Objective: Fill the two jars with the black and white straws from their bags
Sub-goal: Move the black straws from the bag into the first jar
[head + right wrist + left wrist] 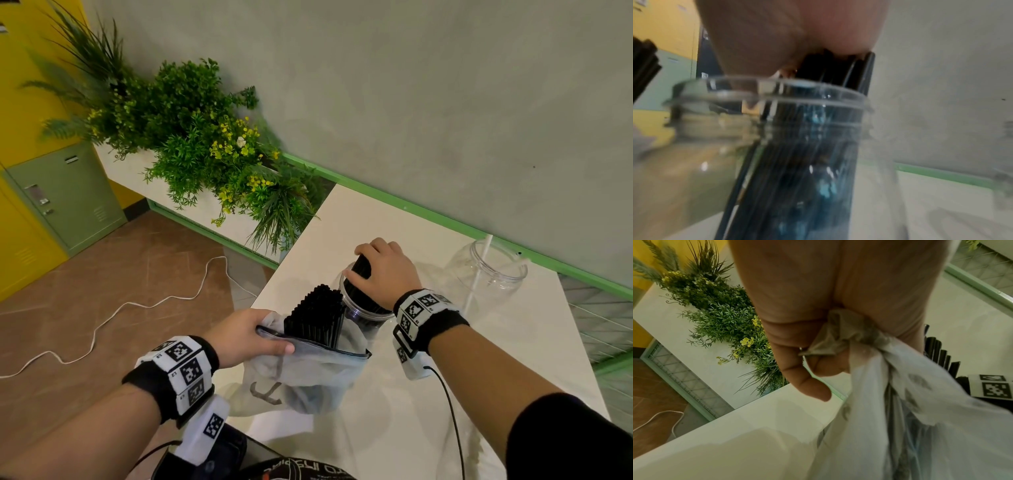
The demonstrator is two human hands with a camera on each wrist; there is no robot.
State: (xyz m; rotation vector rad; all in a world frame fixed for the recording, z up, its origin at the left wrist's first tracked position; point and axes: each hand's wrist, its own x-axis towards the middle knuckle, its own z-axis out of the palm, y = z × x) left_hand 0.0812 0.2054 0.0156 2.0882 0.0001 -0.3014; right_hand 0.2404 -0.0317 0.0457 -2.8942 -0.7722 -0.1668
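Note:
A clear jar (363, 313) stands mid-table with black straws (362, 269) in it. My right hand (383, 270) grips the tops of that bundle over the jar's mouth; in the right wrist view the straws (807, 146) run down inside the jar (777, 97). A translucent bag (308, 373) holding more black straws (317, 315) stands in front of the jar. My left hand (250, 335) pinches the bag's rim, and its fingers (812, 382) bunch the bag (869, 386) in the left wrist view. A second clear jar (489, 270) at the right holds one white straw (481, 267).
The white table (428, 428) ends at a left edge close to the bag, with a brown floor and a white cable (113, 315) below. A planter of green plants (205, 144) stands beyond the table's far left corner. A grey wall with a green rail (445, 219) runs behind.

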